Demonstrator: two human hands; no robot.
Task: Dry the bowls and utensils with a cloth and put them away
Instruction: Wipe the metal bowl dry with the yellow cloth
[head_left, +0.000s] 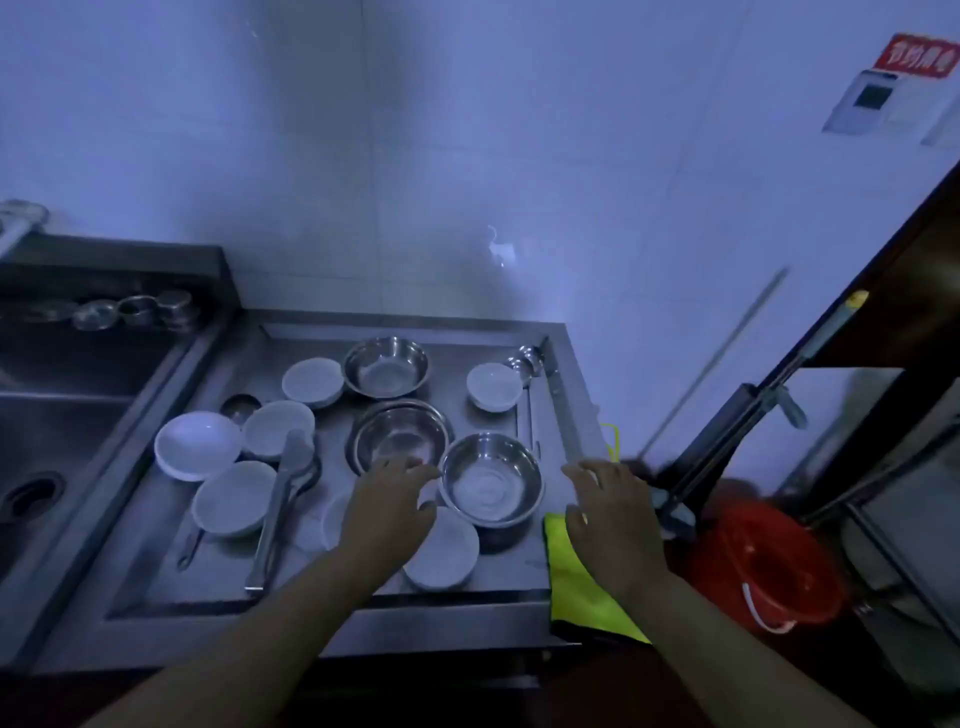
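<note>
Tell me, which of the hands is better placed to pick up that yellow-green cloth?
The right hand, probably. It hovers open directly over the yellow-green cloth draped at the counter's right edge. The left hand is open over the white bowls, beside the nearest steel bowl, farther from the cloth.

One head-worn wide-angle camera looks forward and steeply down, close over the table (291, 631), toward the tiled wall (467, 156) behind.

Yellow-green cloth (582, 587) right of silver steel bowl (491, 480); white bowls (200, 444) left of it; red bucket (769, 561) far right.
</note>
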